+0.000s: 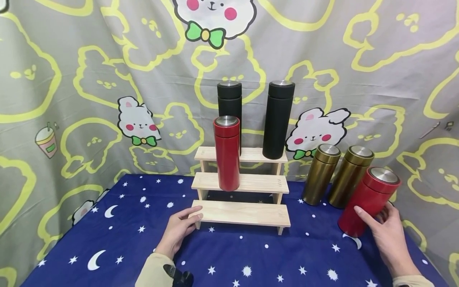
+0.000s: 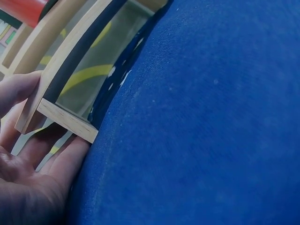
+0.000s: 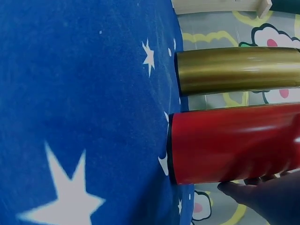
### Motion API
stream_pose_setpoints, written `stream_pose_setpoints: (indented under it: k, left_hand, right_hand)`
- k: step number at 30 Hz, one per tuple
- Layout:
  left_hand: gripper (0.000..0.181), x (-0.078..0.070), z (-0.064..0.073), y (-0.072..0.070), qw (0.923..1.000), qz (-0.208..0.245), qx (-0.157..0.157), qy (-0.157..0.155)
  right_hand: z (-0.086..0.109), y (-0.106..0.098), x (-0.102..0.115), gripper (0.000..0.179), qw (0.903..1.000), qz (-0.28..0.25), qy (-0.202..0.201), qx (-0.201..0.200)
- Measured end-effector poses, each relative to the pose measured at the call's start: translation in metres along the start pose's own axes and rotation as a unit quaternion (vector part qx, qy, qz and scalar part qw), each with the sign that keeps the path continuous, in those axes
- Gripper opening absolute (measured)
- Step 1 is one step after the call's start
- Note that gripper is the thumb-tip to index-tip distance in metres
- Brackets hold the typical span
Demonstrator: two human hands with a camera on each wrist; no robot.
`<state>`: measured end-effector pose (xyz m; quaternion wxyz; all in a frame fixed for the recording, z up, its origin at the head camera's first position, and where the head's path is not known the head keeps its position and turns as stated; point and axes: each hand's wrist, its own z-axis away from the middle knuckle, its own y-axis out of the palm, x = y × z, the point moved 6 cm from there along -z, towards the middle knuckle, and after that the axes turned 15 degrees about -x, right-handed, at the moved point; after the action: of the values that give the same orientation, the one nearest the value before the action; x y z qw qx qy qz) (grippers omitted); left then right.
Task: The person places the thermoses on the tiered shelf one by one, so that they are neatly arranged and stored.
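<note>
Right hand [image 1: 389, 233] grips a glossy red cylindrical flask [image 1: 365, 199] – two shiny gold cylindrical flasks [image 1: 321, 175] stand beyond that hand, to its left; left hand [image 1: 179, 227], fingers extended, touches the pale wooden three-step stand [image 1: 247, 213] beside it

Pale wooden three-tier stand [image 1: 244, 212]: on blue cloth-covered surface [image 1: 125, 243] | far tier [image 1: 252, 156]: left black cylindrical flask [image 1: 230, 95], right black cylindrical flask [image 1: 278, 121] | middle tier [image 1: 259, 183]: red cylindrical flask [image 1: 227, 157], before left black cylindrical flask | right of stand: left gold cylindrical flask [image 1: 320, 175], right gold cylindrical flask [image 1: 347, 177] | nearer and right of these: second red cylindrical flask [image 1: 373, 195]
</note>
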<state>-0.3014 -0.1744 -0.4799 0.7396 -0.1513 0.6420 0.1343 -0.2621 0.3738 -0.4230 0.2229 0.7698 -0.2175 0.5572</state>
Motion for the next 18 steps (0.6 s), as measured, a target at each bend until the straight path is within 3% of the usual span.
stream_pose_setpoints:
  k: [3, 8, 13, 18]
  left_hand:
    - [0.038, 0.000, 0.000, 0.001, 1.0000, 0.001, 0.001, 0.002]
    - [0.039, 0.001, 0.002, 0.004, 1.0000, 0.004, 0.008, 0.003]
    - [0.038, 0.002, 0.001, 0.005, 0.9999, 0.005, 0.010, 0.002]
    - [0.038, 0.001, -0.002, 0.002, 1.0000, 0.002, 0.002, 0.001]
  right_hand:
    - [-0.001, -0.006, -0.002, 0.057, 0.9981, 0.053, 0.015, -0.026]
    - [0.002, -0.018, -0.005, 0.076, 0.9855, 0.151, 0.044, -0.064]
    - [0.003, -0.021, -0.001, 0.074, 0.9876, 0.137, 0.047, -0.060]
    - [0.003, -0.013, 0.005, 0.056, 0.9956, 0.086, 0.034, -0.017]
